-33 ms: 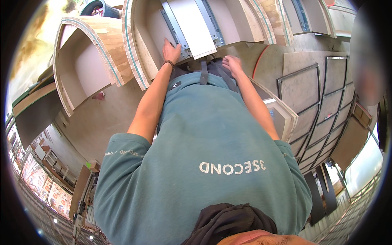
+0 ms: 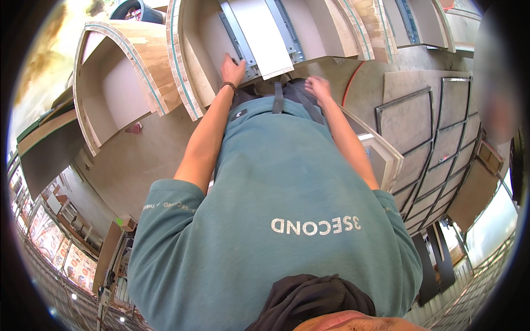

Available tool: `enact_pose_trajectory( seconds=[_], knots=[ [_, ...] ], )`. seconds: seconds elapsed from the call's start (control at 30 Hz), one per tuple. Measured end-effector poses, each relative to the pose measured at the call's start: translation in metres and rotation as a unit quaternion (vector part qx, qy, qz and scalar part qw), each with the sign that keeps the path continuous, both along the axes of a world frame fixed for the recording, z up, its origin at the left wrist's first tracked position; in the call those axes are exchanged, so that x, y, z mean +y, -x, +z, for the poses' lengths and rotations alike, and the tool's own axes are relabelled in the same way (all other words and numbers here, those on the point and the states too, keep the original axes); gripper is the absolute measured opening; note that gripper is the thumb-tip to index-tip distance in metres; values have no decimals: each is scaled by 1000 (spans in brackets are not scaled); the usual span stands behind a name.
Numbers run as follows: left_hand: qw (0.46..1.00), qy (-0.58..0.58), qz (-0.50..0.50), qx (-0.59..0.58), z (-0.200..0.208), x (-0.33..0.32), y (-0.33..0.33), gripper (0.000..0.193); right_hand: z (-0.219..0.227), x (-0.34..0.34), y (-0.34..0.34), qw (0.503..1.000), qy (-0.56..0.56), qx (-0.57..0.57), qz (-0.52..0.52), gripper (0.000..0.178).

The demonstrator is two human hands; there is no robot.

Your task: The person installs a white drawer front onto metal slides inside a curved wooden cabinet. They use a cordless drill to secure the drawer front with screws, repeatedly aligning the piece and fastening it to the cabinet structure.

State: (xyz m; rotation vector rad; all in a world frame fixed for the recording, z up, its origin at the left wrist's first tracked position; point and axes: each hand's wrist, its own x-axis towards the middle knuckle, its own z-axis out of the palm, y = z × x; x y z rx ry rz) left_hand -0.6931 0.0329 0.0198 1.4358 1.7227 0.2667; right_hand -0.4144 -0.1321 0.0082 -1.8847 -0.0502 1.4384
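Observation:
My left hand (image 2: 233, 70) is at the near end of a metal drawer slide (image 2: 238, 41), inside a curved wooden cabinet (image 2: 207, 38). Its thumb and forefinger are apart; a small dark spot shows between them, too small to tell. A white panel (image 2: 269, 47) lies between this slide and a second metal slide (image 2: 285, 30) on the right. Just beyond the cabinet's near edge, in front of my lap, my right hand (image 2: 318, 88) has its fingers curled in. Whatever it may hold is hidden.
Another curved cabinet piece (image 2: 113, 83) stands to the left, with a dark bucket (image 2: 138, 12) behind it. A red hose (image 2: 350, 85) runs along the floor at right, near a black metal frame (image 2: 406, 102). Close to my right forearm is a pale wooden box (image 2: 381, 157).
My right hand has shifted slightly to the right and turned a little. The left hand stays at the slide's near end, almost unmoved.

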Motion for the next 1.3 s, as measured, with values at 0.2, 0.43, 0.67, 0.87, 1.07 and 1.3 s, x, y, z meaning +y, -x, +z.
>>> enact_pose_trajectory(
  seconds=[0.2,0.43,0.67,0.87,1.07,1.3],
  knots=[
    [998,-52,-41,13,-19,-19,6,56,-5,-59,-51,981,85,-111,135,29],
    [998,-44,-36,18,-20,-14,-2,36,-38,-130,-85,910,111,-265,297,35],
    [996,-51,-43,62,-9,-14,-5,34,-48,-135,-70,910,70,-279,300,37],
    [996,-49,-29,73,-16,-15,-5,35,-56,-137,-76,899,60,-288,325,36],
    [996,-47,-33,73,-17,-14,-3,35,-47,-128,-67,898,76,-289,324,34],
    [995,-68,-35,71,-18,-12,-5,34,-48,-128,-71,905,70,-280,312,41]
  ],
)
